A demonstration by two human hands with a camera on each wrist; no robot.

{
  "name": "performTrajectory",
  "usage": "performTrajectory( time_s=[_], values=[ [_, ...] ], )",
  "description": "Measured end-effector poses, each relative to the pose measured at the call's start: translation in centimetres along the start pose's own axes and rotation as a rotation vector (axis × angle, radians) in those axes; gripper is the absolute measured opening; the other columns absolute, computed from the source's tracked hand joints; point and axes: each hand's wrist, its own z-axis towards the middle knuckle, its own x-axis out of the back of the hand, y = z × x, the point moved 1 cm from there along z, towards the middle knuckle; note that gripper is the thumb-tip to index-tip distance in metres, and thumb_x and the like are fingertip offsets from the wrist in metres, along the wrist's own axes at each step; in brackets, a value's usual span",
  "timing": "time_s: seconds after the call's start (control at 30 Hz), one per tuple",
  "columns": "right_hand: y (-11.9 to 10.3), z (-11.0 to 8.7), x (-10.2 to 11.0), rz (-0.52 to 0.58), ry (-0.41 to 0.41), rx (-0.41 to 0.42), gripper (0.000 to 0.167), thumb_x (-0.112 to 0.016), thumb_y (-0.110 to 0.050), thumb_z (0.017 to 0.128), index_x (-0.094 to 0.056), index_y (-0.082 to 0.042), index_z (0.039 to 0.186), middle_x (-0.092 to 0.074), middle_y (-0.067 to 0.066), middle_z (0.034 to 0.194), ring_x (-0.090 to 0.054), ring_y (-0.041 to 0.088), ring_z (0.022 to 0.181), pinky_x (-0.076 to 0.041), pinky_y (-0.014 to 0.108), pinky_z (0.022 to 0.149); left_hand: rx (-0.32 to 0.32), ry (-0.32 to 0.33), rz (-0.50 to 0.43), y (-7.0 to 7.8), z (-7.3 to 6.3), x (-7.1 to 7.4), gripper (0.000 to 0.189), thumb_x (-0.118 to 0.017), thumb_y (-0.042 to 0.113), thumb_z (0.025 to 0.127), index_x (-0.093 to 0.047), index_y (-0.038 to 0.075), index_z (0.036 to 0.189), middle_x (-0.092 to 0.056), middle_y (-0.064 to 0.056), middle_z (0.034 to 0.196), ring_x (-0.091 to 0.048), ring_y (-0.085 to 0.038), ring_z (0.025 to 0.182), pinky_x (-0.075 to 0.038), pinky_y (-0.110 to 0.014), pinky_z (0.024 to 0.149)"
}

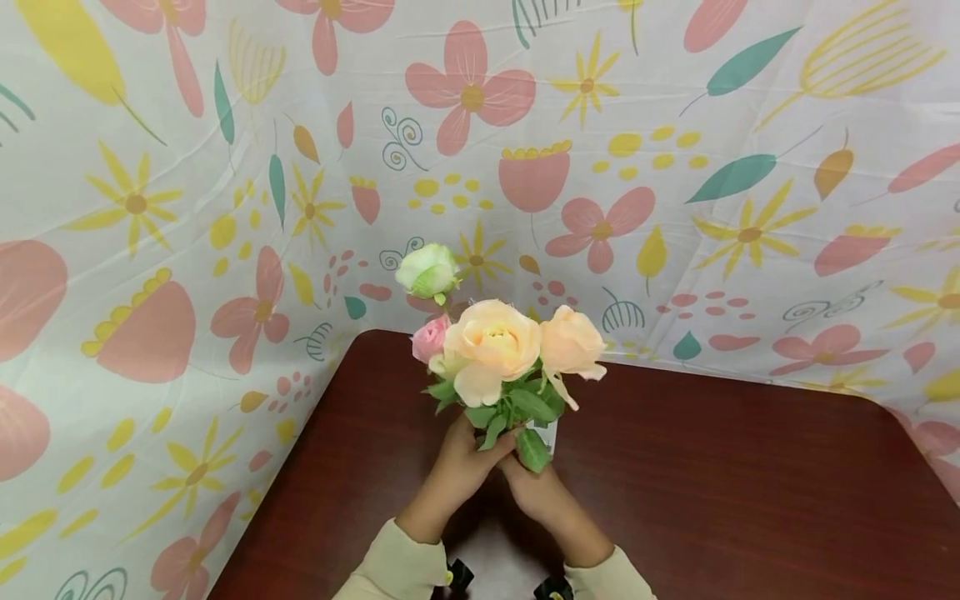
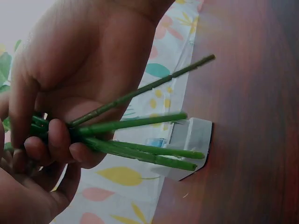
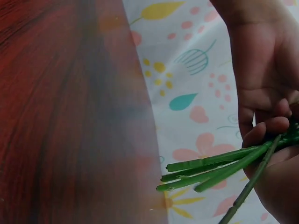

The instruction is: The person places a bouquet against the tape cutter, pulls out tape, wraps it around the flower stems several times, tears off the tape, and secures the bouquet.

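Note:
Both of my hands hold a bunch of roses together over the table. In the head view the bunch has a large peach rose (image 1: pixel 495 337), a second peach rose (image 1: pixel 572 340), a small pink rose (image 1: pixel 431 338) and a taller pale green rose (image 1: pixel 427 272). Green leaves (image 1: pixel 531 407) hang below the blooms. My left hand (image 1: pixel 461 458) grips the bunch from the left, its thumb across the front. From the right, my right hand (image 1: pixel 536 492) grips close against it. Several cut green stems (image 2: pixel 140 123) stick out below the curled fingers, spread apart, one of them thinner and darker.
A dark red-brown table (image 1: pixel 735 475) lies beneath. Behind the bunch, a white object (image 2: pixel 198 140) stands on it, mostly hidden in the head view. A flower-print cloth (image 1: pixel 675 208) hangs along the left and back. Dark devices (image 1: pixel 457 577) sit at the wrists.

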Motion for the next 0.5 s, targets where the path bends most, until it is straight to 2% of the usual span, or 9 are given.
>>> performTrajectory(
  time_s=[0.07, 0.13, 0.3, 0.4, 0.5],
  values=[
    [0.4, 0.0, -0.1, 0.042, 0.004, 0.033, 0.022, -0.041, -0.017, 0.11, -0.055, -0.003, 0.12, -0.06, 0.007, 0.124, -0.054, -0.003, 0.113, -0.046, 0.022, 0.094, -0.007, -0.003, -0.022, -0.2, 0.0, -0.1, 0.055, -0.068, 0.022, 0.098, -0.046, 0.025, 0.149, -0.054, 0.002, 0.148, -0.054, -0.02, 0.134, -0.046, -0.034, 0.107],
    [0.7, -0.2, -0.3, 0.043, 0.027, 0.043, 0.035, -0.044, -0.015, 0.109, -0.047, -0.005, 0.142, -0.05, 0.009, 0.147, -0.044, -0.008, 0.13, -0.042, 0.018, 0.102, 0.014, -0.003, -0.025, -0.3, 0.0, -0.2, 0.054, -0.068, 0.022, 0.098, -0.047, 0.026, 0.148, -0.054, 0.002, 0.149, -0.052, -0.019, 0.136, -0.045, -0.035, 0.11],
    [1.4, -0.2, -0.7, 0.012, 0.082, 0.029, 0.052, -0.046, -0.018, 0.109, -0.033, -0.014, 0.158, -0.038, 0.01, 0.16, -0.033, -0.012, 0.139, -0.036, 0.014, 0.107, 0.048, -0.001, 0.049, -0.4, 0.0, -0.6, 0.05, -0.065, 0.027, 0.1, -0.049, 0.024, 0.147, -0.049, 0.002, 0.153, -0.044, -0.019, 0.143, -0.038, -0.039, 0.115],
    [1.8, -0.2, -0.8, -0.042, 0.12, 0.044, 0.05, -0.047, -0.016, 0.108, -0.036, -0.013, 0.157, -0.043, 0.011, 0.157, -0.036, -0.003, 0.141, -0.037, 0.017, 0.108, 0.033, -0.016, 0.092, -0.4, -0.1, -0.7, 0.051, -0.06, 0.027, 0.102, -0.045, 0.022, 0.151, -0.045, 0.001, 0.156, -0.04, -0.019, 0.145, -0.036, -0.041, 0.117],
    [2.2, -0.3, -1.0, -0.067, 0.122, 0.006, 0.053, -0.047, -0.016, 0.108, -0.031, -0.015, 0.159, -0.038, 0.01, 0.161, -0.034, 0.014, 0.147, -0.037, 0.026, 0.113, 0.021, -0.009, 0.128, -0.3, -0.3, -0.8, 0.052, -0.058, 0.027, 0.104, -0.042, 0.019, 0.153, -0.047, -0.001, 0.155, -0.042, -0.018, 0.144, -0.038, -0.04, 0.116]
  ],
)
